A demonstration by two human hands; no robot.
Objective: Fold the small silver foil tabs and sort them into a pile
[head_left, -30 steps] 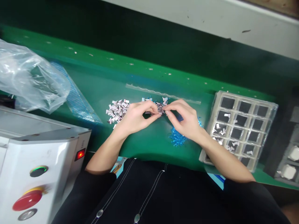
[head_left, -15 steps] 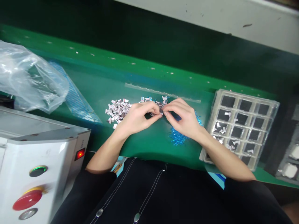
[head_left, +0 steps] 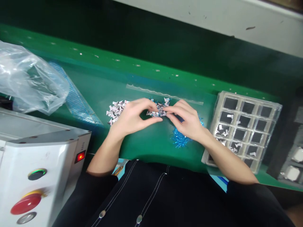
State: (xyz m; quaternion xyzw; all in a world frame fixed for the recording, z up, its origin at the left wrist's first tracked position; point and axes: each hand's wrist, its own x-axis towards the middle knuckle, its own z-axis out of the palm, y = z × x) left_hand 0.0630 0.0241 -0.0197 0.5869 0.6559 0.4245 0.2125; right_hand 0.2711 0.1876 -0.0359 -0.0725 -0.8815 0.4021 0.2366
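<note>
My left hand [head_left: 132, 116] is open, its thumb and forefinger spread apart beside a middle cluster of small pale pieces [head_left: 161, 105] with bits of blue. Close to it on the right, my right hand [head_left: 184, 118] has thumb and forefinger pinched together at the cluster's edge; what is between the tips is too small to make out. Left of my left hand, and partly behind it, lies a heap of small pale, metallic-looking pieces [head_left: 115, 110]. Under and beside my right hand is a pile of thin blue pieces [head_left: 180, 138].
A clear compartment tray [head_left: 240, 121] with some white pieces stands at the right. A torn clear strip [head_left: 163, 94] lies behind my hands. To the left are a clear plastic bag [head_left: 30, 75], a blue-striped sheet [head_left: 75, 97] and a grey machine [head_left: 54, 157] with a red button.
My left hand has moved slightly left, and its thumb and forefinger have parted from my right fingertips. More of the middle cluster shows. My right hand has hardly moved.
</note>
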